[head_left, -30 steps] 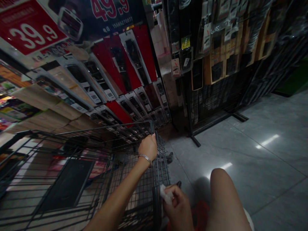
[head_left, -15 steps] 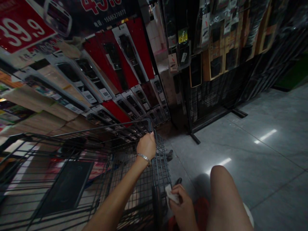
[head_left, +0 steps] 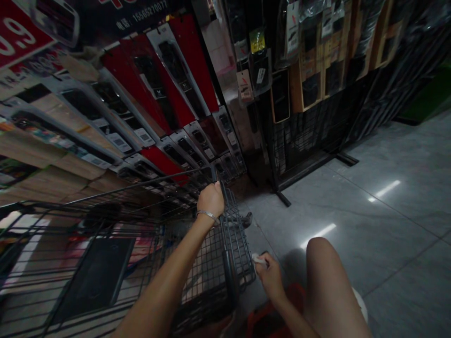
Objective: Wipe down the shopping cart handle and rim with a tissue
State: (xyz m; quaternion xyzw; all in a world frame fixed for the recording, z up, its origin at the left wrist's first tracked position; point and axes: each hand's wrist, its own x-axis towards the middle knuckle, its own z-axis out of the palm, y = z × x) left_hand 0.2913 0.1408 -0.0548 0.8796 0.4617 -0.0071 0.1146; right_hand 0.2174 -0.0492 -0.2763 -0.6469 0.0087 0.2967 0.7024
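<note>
A dark wire shopping cart [head_left: 230, 225] fills the lower left of the view. My left hand [head_left: 210, 199], with a silver bracelet on its wrist, is wrapped round the cart's frame at the upper corner near the handle. Beside the cart's near wire end, my right hand [head_left: 269, 274] is closed on a small crumpled white cloth [head_left: 260, 259]. The cloth is mostly hidden by the fingers; whether it touches the wires I cannot tell.
Packaged goods [head_left: 181, 70] hang on a display behind the cart. A black rack [head_left: 303, 173] with wooden-framed packages stands on the grey floor [head_left: 394, 225]. An orange object [head_left: 294, 295] is low beside my bare knee [head_left: 326, 272].
My right hand has moved up and right, taking the white cloth from against the cart's wires. My left hand keeps its grip. The view has shifted slightly.
</note>
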